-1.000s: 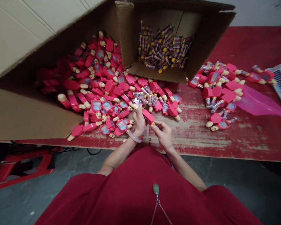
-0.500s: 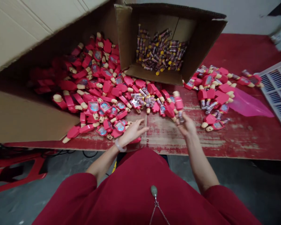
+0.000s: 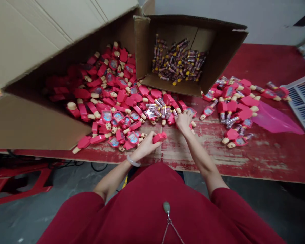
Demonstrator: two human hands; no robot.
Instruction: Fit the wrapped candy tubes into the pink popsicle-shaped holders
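Observation:
My left hand [image 3: 147, 144] is closed round a pink plastic toy piece [image 3: 159, 137], whose end points right above the table's front part. At the right end of the big heap my right hand [image 3: 184, 122] bends its fingers down among the pieces; whatever lies under the fingertips is hidden. Beside it lie clear tubes with yellow ends [image 3: 162, 111]. The heap of pink toy pieces with beige, bone-like ends [image 3: 122, 98] spreads out of a large carton lying on its side. One pink piece with a tube fitted [image 3: 207, 111] rests right of my right hand.
A smaller open carton [image 3: 176, 88] with many tubes stands behind the heap. On the right are a pile of pink pieces with tubes [image 3: 240, 105], a pink translucent sheet [image 3: 274, 117] and a white slatted crate [image 3: 303, 98]. A red stool [image 3: 38, 183] stands below the worn red table [image 3: 205, 152].
My left hand has gone from open to holding a pink piece. My right hand has let go of a pink piece with a tube, now lying at right, and moved left to the heap.

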